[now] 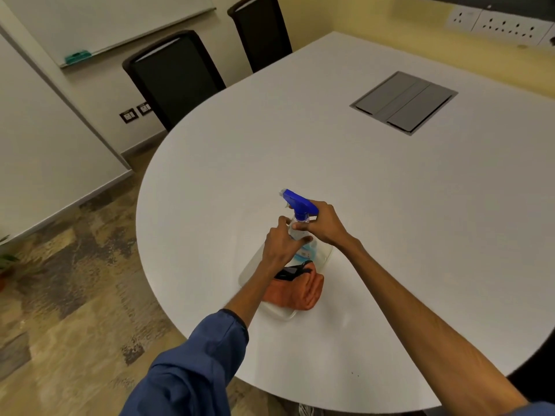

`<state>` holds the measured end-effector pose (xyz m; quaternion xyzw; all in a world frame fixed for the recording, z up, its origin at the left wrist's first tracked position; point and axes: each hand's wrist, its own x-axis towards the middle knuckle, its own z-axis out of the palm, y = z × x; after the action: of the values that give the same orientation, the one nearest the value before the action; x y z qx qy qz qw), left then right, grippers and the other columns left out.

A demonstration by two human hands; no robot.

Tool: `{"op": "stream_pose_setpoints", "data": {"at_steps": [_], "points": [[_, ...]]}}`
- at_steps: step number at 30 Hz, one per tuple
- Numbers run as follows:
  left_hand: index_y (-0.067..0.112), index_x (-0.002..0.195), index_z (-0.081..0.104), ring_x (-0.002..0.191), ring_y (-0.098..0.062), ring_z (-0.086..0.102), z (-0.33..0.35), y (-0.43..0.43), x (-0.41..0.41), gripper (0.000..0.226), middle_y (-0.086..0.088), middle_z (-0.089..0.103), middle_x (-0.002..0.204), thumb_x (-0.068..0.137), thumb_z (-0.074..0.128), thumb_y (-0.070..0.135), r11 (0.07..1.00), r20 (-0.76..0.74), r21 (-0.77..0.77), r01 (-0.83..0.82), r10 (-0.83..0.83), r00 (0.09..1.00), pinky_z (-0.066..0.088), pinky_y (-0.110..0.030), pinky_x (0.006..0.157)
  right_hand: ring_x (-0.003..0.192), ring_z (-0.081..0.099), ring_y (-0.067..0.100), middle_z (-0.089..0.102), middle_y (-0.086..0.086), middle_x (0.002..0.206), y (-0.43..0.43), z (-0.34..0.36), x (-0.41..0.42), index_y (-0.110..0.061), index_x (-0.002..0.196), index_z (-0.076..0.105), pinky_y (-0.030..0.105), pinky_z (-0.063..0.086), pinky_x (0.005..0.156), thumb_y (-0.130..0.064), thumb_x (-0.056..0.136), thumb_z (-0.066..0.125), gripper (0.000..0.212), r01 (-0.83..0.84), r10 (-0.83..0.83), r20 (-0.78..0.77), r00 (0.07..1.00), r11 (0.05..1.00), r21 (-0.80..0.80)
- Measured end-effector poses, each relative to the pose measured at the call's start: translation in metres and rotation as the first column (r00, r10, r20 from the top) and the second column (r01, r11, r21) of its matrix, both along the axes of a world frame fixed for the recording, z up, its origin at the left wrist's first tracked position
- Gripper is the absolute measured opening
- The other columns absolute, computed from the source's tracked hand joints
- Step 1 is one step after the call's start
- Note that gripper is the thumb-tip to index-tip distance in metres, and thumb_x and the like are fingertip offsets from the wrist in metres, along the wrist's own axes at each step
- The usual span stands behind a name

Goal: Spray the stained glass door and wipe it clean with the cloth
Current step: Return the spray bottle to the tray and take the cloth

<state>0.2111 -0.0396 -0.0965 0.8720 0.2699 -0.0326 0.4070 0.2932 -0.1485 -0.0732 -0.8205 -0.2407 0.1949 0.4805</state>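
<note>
A clear spray bottle (300, 232) with a blue trigger head (298, 203) stands upright in a shallow clear tray (279, 314) on the white table (375, 181). My left hand (280, 244) holds the bottle's body from the left. My right hand (324, 225) grips its neck just under the blue head. A folded orange cloth (300, 291) lies in the tray behind my left wrist, with a small black item (292, 271) on top of it. No glass door is in view.
A grey cable hatch (404, 102) is set into the table at the far right. Two black chairs (174, 76) stand at the table's far left edge. A whiteboard with a teal eraser (77, 56) hangs on the wall. Wall sockets (507, 25) line the right.
</note>
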Motion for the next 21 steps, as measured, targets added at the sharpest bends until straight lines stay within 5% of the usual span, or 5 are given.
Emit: {"op": "stream_pose_setpoints", "data": {"at_steps": [7,14,17,21], "points": [[0.01,0.141,0.033,0.116,-0.032,0.063,0.003,0.002,-0.002,0.085,-0.012,0.06,0.134,0.079,0.077,0.048,0.999,0.003,-0.039,0.01,-0.01,1.0,0.052,-0.039,0.095,0.097,0.062,0.018,0.068,0.005,0.111,-0.004,-0.008,-0.004,-0.009,0.128,0.06,0.018,0.048,0.079,-0.017,0.078,0.084,0.056,-0.01,0.011,-0.02,1.0,1.0,0.018],[0.011,0.147,0.019,0.13,-0.031,0.051,0.015,0.014,-0.022,0.101,-0.014,0.047,0.145,0.073,0.086,0.03,0.995,0.038,-0.074,0.072,-0.07,0.997,0.045,-0.04,0.105,0.119,0.054,0.019,0.056,0.002,0.138,-0.013,-0.014,-0.02,-0.017,0.141,0.045,0.041,0.05,0.102,-0.019,0.066,0.092,0.088,0.026,-0.024,-0.051,0.998,0.999,0.031],[0.013,0.144,0.023,0.125,-0.03,0.053,0.013,0.023,-0.036,0.093,-0.015,0.049,0.139,0.074,0.084,0.025,0.996,0.036,-0.044,0.073,-0.071,0.997,0.049,-0.04,0.101,0.118,0.048,0.015,0.045,-0.005,0.134,-0.018,-0.015,-0.029,-0.015,0.145,0.034,0.029,0.047,0.094,-0.022,0.065,0.092,0.099,0.123,-0.125,-0.046,0.991,0.992,-0.03],[0.012,0.135,0.038,0.115,-0.025,0.054,0.0,0.03,-0.054,0.069,-0.011,0.05,0.129,0.077,0.076,0.016,0.998,0.005,0.005,0.055,-0.055,0.998,0.05,-0.03,0.09,0.112,0.053,0.02,0.044,-0.001,0.117,-0.024,-0.018,-0.052,-0.013,0.13,0.035,0.012,0.042,0.075,-0.016,0.075,0.085,0.074,0.367,-0.368,-0.029,0.929,0.93,-0.024]]}}
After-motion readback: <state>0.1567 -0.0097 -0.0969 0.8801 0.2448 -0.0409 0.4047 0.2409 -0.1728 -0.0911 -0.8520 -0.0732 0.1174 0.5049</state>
